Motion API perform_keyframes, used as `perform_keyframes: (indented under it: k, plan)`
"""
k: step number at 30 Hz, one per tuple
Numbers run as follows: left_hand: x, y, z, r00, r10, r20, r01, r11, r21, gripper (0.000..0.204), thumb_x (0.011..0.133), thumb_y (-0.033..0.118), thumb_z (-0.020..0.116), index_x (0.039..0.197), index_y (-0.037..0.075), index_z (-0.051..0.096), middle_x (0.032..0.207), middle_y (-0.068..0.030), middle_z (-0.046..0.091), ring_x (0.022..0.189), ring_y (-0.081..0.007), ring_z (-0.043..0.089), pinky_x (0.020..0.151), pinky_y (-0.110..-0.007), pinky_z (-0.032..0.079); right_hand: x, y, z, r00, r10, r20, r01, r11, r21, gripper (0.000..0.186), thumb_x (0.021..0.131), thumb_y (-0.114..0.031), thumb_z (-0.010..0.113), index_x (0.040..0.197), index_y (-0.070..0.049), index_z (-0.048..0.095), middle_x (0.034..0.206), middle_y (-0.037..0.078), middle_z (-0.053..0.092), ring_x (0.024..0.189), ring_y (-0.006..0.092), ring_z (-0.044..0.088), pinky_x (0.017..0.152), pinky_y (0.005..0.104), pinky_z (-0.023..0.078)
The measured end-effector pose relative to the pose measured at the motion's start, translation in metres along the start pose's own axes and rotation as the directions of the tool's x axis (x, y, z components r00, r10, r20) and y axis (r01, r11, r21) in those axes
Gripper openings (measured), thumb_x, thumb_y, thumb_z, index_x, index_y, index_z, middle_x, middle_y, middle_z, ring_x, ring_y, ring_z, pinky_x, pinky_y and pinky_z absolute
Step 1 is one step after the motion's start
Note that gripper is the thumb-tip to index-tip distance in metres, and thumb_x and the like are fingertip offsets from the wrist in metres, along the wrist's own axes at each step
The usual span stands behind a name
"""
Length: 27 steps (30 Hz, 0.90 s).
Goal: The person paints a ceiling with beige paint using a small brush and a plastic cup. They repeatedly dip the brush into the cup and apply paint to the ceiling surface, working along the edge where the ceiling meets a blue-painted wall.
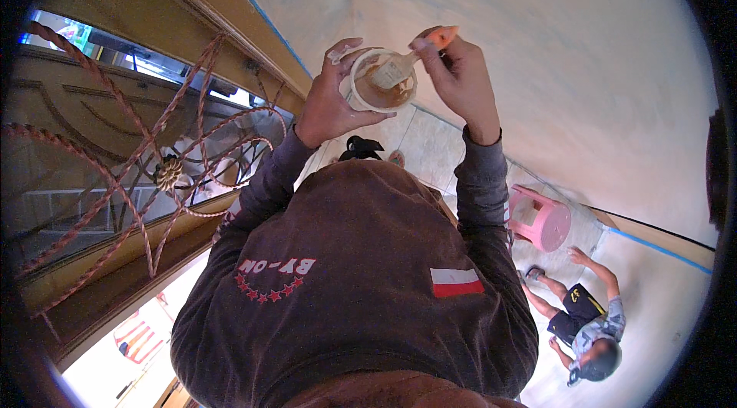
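My left hand [332, 101] is wrapped round a round white tub [361, 105], thumb and fingers on its sides. Inside the tub lies a wet tan or brownish substance, paint or something like it. A paintbrush [394, 70] dips into the tub, its pale bristles against the inner wall. Its orange handle end [443, 36] sticks out past the fingers of my right hand [462, 82], which pinches the handle. Pale smears mark the fingers of my left hand.
A pale wall [568, 62] rises ahead and to the right, with blue tape [660, 250] along its edges. At left stands a wooden frame with twisted metal grillwork [142, 135]. A pink stool [549, 222] and another person [591, 323] are at lower right on the tiled floor.
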<state>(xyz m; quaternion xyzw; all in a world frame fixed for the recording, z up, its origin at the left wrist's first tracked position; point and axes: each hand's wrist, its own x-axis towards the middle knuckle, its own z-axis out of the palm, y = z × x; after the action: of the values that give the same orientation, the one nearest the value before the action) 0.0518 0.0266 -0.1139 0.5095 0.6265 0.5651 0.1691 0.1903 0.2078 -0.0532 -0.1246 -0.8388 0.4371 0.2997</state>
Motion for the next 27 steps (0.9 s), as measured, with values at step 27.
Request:
perform_keyframes:
  k: [27]
  plan:
    - [0.081,0.060,-0.045,0.957,0.124,-0.264,-0.102,0.990,0.096,0.104,0.070,0.012,0.094,0.149,0.006,0.025,0.131,-0.0231,0.062,0.120,-0.0291,0.064,0.102,-0.040,0.054,0.029,-0.004,-0.014,0.889,0.390,-0.241,-0.058,0.616,0.785,0.025,0.103,-0.026,0.062,0.104,-0.002,0.069,0.079,0.006,0.071,0.053,0.0024,0.042,0.045,0.0183,0.029]
